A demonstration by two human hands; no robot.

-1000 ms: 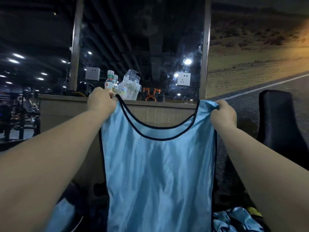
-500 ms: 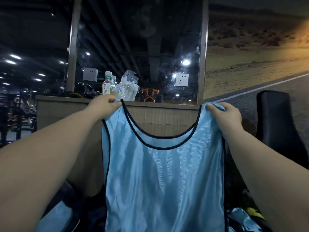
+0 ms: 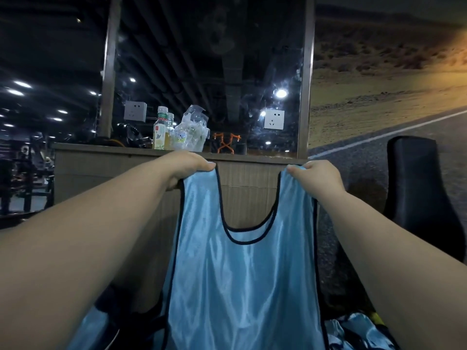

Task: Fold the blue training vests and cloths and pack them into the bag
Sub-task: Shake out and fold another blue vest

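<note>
One shiny light-blue training vest point(image 3: 242, 286) with black edging, up in mid-air in front of the wooden counter point(image 3: 101, 170). Satin-like sheen, soft vertical ripples down the front, deep U-shaped neckline trimmed in black, a second black-edged layer showing just behind it. Hanging upright, long axis vertical, shoulder straps at the top, hem out of sight below the bottom edge. Front panel facing the camera, spread flat between the two straps.

Gripped by the left hand point(image 3: 188, 164) at the top of the left strap, fingers curled round the fabric and pinching it tight. Same on the other side: right hand point(image 3: 318, 175) closed on the top of the right strap, fingertips bunching the cloth. Both arms stretched forward, hands roughly level, set apart by the width of the neckline.

Down at bottom right, a crumpled heap of more light-blue cloths point(image 3: 353, 332); another blue patch point(image 3: 93, 329) low on the left, partly hidden by the left forearm. On the counter behind, two clear drink bottles point(image 3: 161, 130) and a crinkled clear plastic bag point(image 3: 193, 128), side by side. White wall socket point(image 3: 274, 119) on the dark glass panel above. Black padded seat back point(image 3: 417, 193) off to the right, apart from the vest.
</note>
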